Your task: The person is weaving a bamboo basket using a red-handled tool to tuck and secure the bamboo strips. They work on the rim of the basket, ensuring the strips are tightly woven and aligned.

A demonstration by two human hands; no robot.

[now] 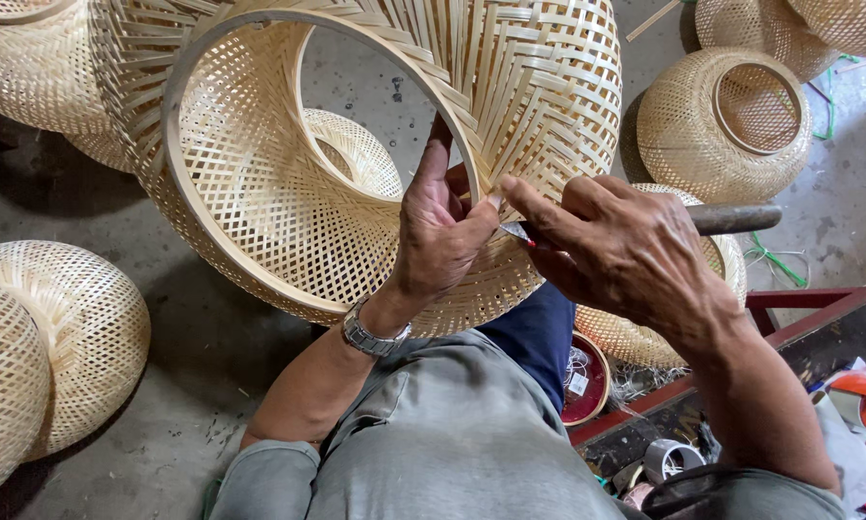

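Head view, starting at your far left: a finished woven bamboo shade (48, 347) lies on its side on the concrete floor (202, 385), well apart from your hands, with more shades (28, 67) stacked at the upper left edge. Next comes the large bamboo shade (356, 164) you are working on, tilted so its open ring rim (178, 183) faces you; resting it against your lap seems to keep the rim steady and lets you see through the opening to the weave inside. Your left hand (438, 241), with a metal wristwatch (373, 334) on the wrist, grips the rim at its right side, fingers hooked inside and thumb pressed on the outer weave, probably to brace the spot being cut. Just beside it, your right hand (625, 250) is closed around a knife (731, 220); the dark handle sticks out to the right, and the short blade tip meets the rim right at your left thumb, so the two hands are nearly touching. Holding the blade that close to the bracing thumb likely gives fine control. Further right, another shade (722, 120) sits on the floor with its opening up. At the lower right, a red-framed low bench (808, 308) holds tape rolls (669, 457) and small clutter, near your right elbow.
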